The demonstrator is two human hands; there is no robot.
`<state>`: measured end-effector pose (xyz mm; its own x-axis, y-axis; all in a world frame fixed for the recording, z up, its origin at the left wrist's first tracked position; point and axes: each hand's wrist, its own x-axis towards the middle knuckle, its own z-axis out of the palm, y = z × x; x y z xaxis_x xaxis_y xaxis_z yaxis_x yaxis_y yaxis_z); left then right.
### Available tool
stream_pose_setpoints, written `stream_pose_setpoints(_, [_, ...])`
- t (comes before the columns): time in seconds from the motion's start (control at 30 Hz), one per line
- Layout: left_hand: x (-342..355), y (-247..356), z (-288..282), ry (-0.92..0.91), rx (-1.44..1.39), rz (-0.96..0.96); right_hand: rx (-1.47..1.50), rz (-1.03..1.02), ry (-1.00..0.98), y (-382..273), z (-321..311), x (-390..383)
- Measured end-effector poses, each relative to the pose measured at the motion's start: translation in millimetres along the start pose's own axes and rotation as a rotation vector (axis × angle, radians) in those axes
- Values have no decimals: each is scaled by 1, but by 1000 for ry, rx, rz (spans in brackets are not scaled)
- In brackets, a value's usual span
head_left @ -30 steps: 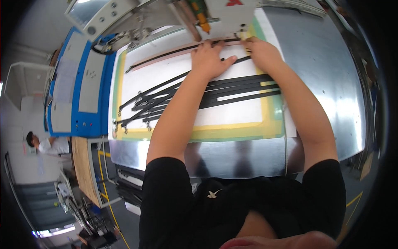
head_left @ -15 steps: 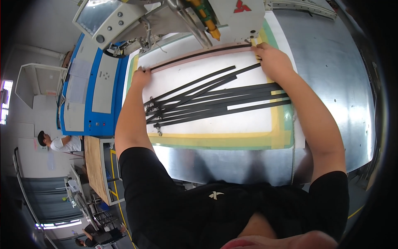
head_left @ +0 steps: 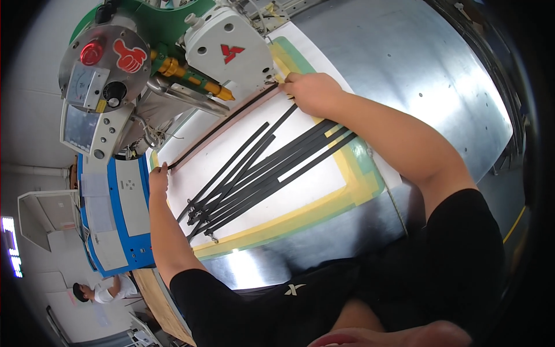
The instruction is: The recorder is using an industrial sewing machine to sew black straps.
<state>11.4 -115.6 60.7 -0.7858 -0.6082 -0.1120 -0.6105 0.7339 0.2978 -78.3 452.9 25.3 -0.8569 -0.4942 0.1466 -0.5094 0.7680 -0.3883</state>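
Stretching the black strap along the white pad's far edge: left hand and right hand each pinch an end, best kept taut and straight.

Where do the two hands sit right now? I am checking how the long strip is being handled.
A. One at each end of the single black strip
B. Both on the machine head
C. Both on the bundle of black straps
A: the left hand and right hand each pinch one end of the single black strip, apart from the bundle of black straps.
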Motion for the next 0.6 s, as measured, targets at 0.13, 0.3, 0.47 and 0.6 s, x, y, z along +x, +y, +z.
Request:
stream_pose_setpoints(0.13, [-54,18,-39,235,-358,94,-23,-3,4,8,7,1])
stream_pose_setpoints(0.3, [-148,-32,-54,235,-553,92,-23,22,42,10,5,-5])
stream_pose_setpoints(0.47, [-271,-73,-18,172,-693,-7,36,78,58,-19,-14,-8])
stream_pose_setpoints(0.6, [-329,-96,13,150,-752,-75,42,-2,48,-25,-13,-16])
